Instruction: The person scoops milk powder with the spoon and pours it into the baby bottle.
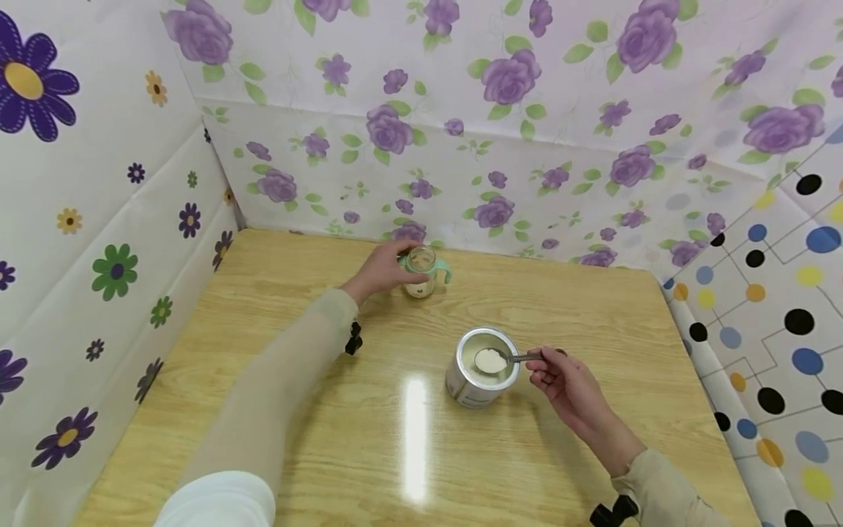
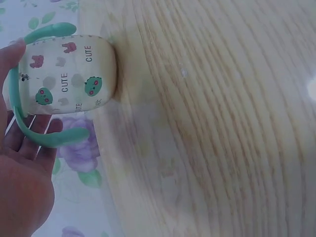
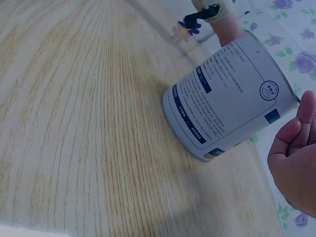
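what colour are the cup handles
Mint green handles on the cup; clearest in the left wrist view.

Wood-grain table [image 1: 316, 410] fills the lower centre, with a bright light glare just below mid-frame. Purple-rose sheet [image 1: 500, 110] covers the back wall along the top. Sheet with mixed-colour daisies [image 1: 85, 241] on the left edge. Sheet with coloured dots joined by thin lines [image 1: 777, 329] on the right edge.
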Motion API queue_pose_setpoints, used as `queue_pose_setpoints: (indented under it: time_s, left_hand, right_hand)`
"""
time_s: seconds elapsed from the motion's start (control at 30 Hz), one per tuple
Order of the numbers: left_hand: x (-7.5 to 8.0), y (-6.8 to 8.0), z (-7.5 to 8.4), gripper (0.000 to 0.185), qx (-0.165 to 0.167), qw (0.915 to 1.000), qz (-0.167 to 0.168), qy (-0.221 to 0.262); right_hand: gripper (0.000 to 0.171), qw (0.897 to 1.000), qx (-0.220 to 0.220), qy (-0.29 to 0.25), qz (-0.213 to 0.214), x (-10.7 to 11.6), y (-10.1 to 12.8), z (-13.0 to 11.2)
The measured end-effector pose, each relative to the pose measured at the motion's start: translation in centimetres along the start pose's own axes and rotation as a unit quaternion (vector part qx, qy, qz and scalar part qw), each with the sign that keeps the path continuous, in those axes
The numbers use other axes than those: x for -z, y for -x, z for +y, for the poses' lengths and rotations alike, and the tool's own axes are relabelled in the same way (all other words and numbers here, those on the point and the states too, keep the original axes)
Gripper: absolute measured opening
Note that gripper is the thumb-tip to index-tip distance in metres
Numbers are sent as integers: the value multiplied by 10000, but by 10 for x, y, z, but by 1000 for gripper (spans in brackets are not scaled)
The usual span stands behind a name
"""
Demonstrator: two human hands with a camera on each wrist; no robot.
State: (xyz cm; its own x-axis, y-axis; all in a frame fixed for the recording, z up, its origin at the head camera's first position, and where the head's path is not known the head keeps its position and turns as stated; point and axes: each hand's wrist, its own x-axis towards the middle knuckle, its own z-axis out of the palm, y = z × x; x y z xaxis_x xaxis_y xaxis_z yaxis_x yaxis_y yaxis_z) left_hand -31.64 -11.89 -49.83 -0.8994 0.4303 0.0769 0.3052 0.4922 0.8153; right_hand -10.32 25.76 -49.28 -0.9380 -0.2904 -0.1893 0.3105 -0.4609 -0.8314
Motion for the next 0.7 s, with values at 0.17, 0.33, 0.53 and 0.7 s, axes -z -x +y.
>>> queue_pose_setpoints:
  time_s: [0.17, 0.33, 0.53, 0.7]
  left_hand:
    - [-2, -1, -4, 75, 84, 9999, 98, 31]
    - [-4, -1, -4, 72, 99, 9999, 104, 62]
    - [-4, -1, -2, 71, 142, 9998, 74, 78]
    - [-3, -3, -1, 72, 239, 9997, 59, 7]
  right_hand:
    - [41, 9999, -47, -6, 92, -1, 2, -2]
    - [42, 9999, -54, -149, 10, -3, 5, -10]
    - [45, 9977, 18, -619, -258, -9, 1, -31]
    - [46, 9919, 8, -1182, -456, -19, -12, -54]
